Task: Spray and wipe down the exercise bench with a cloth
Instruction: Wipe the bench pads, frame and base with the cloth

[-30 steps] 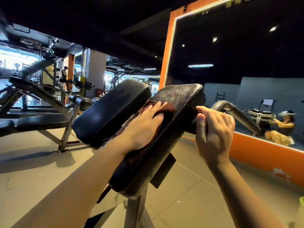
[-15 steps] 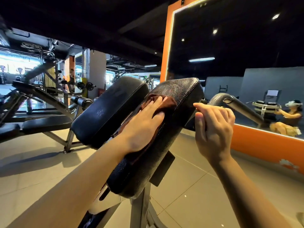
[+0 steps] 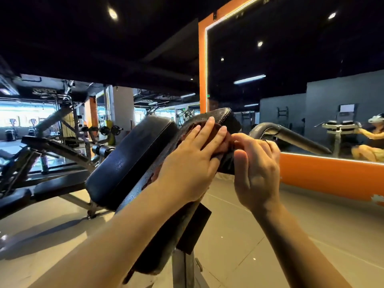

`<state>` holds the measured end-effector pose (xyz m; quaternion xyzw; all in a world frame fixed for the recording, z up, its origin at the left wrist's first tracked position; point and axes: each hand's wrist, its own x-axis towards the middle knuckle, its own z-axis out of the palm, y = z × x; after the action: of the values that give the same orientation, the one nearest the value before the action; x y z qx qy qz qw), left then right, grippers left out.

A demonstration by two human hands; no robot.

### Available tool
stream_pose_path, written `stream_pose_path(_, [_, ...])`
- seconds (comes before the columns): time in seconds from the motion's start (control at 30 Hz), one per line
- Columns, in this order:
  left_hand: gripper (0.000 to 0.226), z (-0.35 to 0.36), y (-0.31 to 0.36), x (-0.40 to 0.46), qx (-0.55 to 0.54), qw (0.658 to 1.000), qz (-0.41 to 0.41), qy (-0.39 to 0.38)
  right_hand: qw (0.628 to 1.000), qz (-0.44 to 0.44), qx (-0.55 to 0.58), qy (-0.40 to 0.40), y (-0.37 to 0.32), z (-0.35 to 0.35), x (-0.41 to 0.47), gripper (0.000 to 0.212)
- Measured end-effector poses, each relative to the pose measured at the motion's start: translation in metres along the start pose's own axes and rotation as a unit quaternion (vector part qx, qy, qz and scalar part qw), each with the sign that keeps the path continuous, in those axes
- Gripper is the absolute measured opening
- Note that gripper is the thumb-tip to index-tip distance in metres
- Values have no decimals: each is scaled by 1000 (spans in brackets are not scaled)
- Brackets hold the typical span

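The cloth [image 3: 223,135], brown and bunched, lies on the near pad [image 3: 166,206] of the exercise bench, up by the pad's far top corner. That pad is a long dark cushion, tilted, its long axis running from the low end close to the person up and away to the high end near the mirror [image 3: 291,80]. A second pad [image 3: 133,156] sits just beside it on the left, on the same slant.

The left hand [image 3: 193,161] rests flat on the cloth, fingers straight and spread, palm pressing it against the cushion. The right hand [image 3: 256,163] is at the pad's right edge, fingers curled; its fingertips appear to pinch the cloth's right-hand fold, though the contact is partly hidden behind the left fingers. The two hands are touching or nearly so at the cloth.

Judgement: the cloth is at the top of the pad, so nearly all the unwiped length lies below it, toward the person. The coming stroke would run down the long axis. The left hand is the one over the cloth and on the pad face, and is better placed to drive it; the right sits off the edge.

A curved metal handle [image 3: 291,136] projects to the right, behind the right hand. No spray bottle is visible.
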<state>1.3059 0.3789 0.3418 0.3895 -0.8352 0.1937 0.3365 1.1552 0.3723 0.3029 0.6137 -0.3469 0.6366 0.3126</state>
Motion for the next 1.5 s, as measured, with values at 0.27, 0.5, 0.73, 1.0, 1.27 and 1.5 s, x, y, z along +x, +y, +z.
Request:
stream_pose_path(0.27, [53, 1, 5, 43, 102, 993, 50, -18, 995, -40, 28, 83, 10, 11, 6, 41])
stream_pose_path(0.5, [53, 6, -19, -69, 90, 994, 60, 13, 997, -61, -20, 50, 7, 6, 2, 39])
stream_pose_path(0.73, [45, -14, -26, -140, -149, 987, -20, -56, 991, -25, -87, -101, -5, -15, -3, 43])
stream_pose_path(1.0, [35, -69, -47, -129, -455, 873, -176, 1, 968, -61, 5, -242, -113, -31, -17, 51])
stream_pose_path(1.27, [19, -131, -72, -139, -213, 969, -119, -39, 909, 125, 246, -311, -166, 2, 20, 11])
stream_pose_path(1.5, [6, -131, -100, -175, -329, 920, -211, -35, 931, 27, 170, -321, -187, 1, 33, 7])
